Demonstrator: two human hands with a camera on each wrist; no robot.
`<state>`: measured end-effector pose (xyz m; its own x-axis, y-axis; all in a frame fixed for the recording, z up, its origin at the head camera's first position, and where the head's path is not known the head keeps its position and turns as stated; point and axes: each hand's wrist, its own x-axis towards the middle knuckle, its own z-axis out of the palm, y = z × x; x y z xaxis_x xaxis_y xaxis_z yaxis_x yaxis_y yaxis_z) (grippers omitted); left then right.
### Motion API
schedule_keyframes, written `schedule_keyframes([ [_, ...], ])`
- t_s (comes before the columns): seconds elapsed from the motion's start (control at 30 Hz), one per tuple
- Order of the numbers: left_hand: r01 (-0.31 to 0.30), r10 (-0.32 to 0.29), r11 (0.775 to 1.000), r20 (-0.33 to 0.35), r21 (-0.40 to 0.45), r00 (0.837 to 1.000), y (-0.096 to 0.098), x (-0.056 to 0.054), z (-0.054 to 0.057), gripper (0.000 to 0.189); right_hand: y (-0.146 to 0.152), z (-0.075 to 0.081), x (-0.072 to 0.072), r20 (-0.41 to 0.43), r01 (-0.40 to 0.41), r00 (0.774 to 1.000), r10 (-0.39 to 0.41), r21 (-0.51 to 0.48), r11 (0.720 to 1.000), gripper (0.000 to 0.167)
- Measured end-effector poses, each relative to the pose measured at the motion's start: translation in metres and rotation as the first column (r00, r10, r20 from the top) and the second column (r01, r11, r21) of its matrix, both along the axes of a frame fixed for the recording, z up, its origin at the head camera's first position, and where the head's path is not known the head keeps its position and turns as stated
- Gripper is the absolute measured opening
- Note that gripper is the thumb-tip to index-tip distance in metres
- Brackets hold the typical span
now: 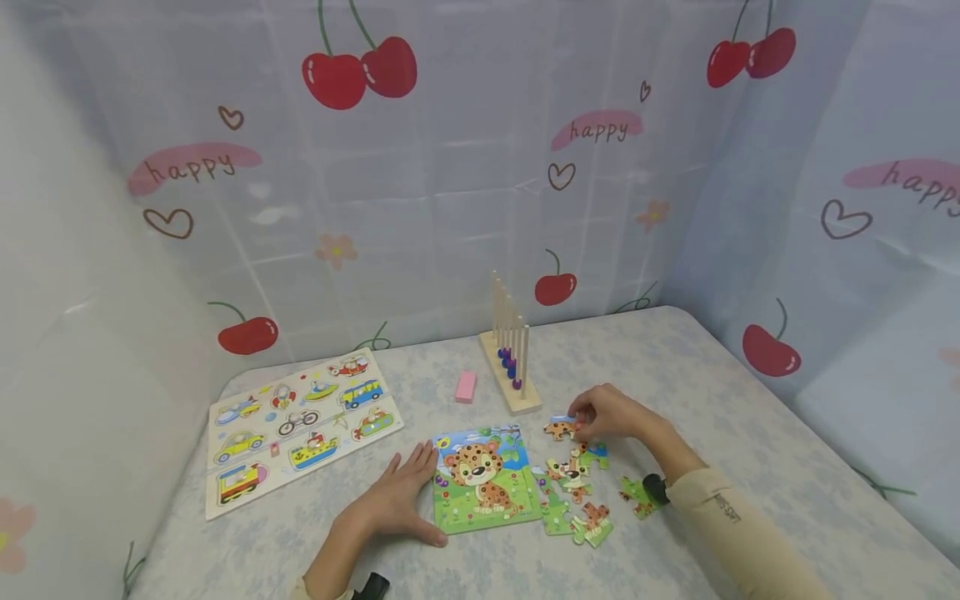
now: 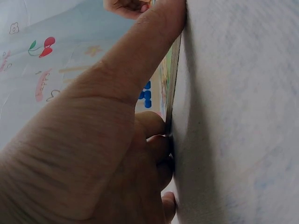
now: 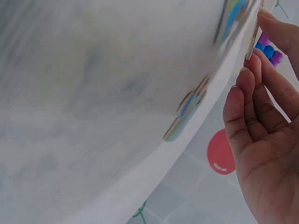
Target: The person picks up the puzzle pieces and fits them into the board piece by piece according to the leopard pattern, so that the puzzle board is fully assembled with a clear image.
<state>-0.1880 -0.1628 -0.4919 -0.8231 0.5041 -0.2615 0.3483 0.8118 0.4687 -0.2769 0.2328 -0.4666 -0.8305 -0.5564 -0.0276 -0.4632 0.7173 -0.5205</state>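
My left hand (image 1: pixel 393 498) rests at the left edge of a square leopard picture board (image 1: pixel 491 522), fingers extended along its side and thumb near the lower left corner. In the left wrist view the fingertips meet the board's edge. Beyond the board's upper right corner, my right hand (image 1: pixel 609 414) pinches a spotted puzzle piece (image 1: pixel 558 429) between thumb and fingers; the right wrist view shows it edge-on. Several loose puzzle pieces (image 1: pixel 557 515) with leopard and grass parts lie right of the board, some overlapping. Another green piece (image 1: pixel 637 497) sits near the right wrist.
A vehicle peg puzzle board (image 1: pixel 281 479) lies at the back left. Behind the leopard board are a pink block (image 1: pixel 466 387) and a wooden rack (image 1: pixel 525 402) with upright pegs and blue and purple beads. Patterned curtains (image 1: pixel 450 250) enclose the table's back and sides.
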Motion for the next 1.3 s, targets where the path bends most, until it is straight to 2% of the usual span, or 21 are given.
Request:
schedule_keyframes([
  [0.17, 0.0, 0.0, 1.0, -0.003, 0.004, 1.0, 0.0, 0.001, 0.001, 0.131, -0.016, 0.008, 0.007, -0.026, -0.015, 1.0, 0.015, -0.013, 1.0, 0.023],
  [0.5, -0.003, 0.003, 1.0, -0.007, 0.011, 1.0, -0.001, 0.001, 0.001, 0.13, -0.068, 0.018, 0.018, -0.072, -0.106, 0.992, 0.103, -0.046, 0.993, 0.021],
  [0.63, 0.008, -0.008, 1.0, -0.026, 0.009, 1.0, -0.001, 0.002, 0.0, 0.13, -0.086, 0.021, 0.019, -0.058, -0.121, 0.991, 0.119, -0.045, 0.992, 0.023],
  [1.03, 0.023, -0.023, 1.0, -0.034, -0.009, 0.999, 0.001, 0.002, 0.003, 0.13, -0.117, 0.006, 0.015, -0.042, -0.159, 0.987, 0.157, -0.061, 0.985, 0.024],
  [1.3, 0.013, -0.013, 1.0, -0.026, -0.005, 1.0, 0.001, 0.004, 0.005, 0.13, -0.126, 0.006, 0.014, -0.048, -0.166, 0.985, 0.165, -0.027, 0.986, 0.024],
])
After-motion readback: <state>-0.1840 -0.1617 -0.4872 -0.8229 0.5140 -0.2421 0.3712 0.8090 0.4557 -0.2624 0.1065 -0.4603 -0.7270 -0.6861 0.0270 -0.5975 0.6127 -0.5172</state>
